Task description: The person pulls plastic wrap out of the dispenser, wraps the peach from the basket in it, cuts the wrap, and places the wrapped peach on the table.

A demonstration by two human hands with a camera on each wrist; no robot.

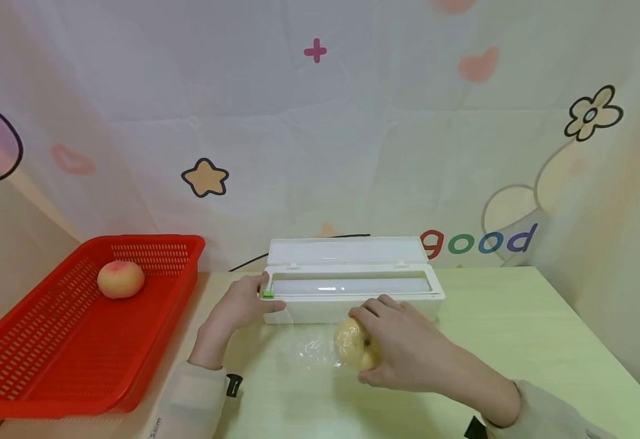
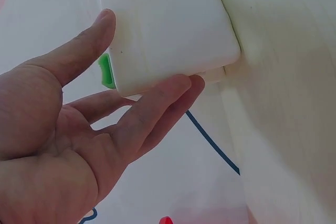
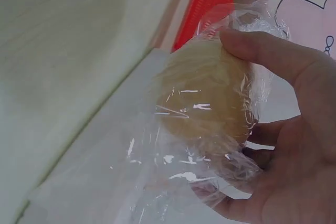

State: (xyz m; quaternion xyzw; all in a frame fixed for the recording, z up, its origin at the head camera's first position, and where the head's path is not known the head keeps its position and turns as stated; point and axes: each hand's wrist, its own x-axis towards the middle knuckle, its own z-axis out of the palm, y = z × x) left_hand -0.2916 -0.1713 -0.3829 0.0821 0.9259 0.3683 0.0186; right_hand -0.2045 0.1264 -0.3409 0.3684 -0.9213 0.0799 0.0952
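A pale yellow round fruit [image 1: 351,344], with clear film [image 3: 184,171] over it, is gripped by my right hand [image 1: 408,344] in front of a white box [image 1: 311,312]. From the fruit the film stretches left and toward the box front. The box lid stands raised, and a roll [image 1: 347,285] lies inside. At the box's left end my left hand [image 1: 243,302] holds the corner, thumb on the front and fingers at the end, beside a green slider [image 2: 106,71].
A red basket [image 1: 158,329] at the left holds a peach-coloured fruit [image 1: 120,279]. Behind the table [image 1: 495,341] hangs a printed curtain [image 1: 320,152], and a black cord lies behind the box.
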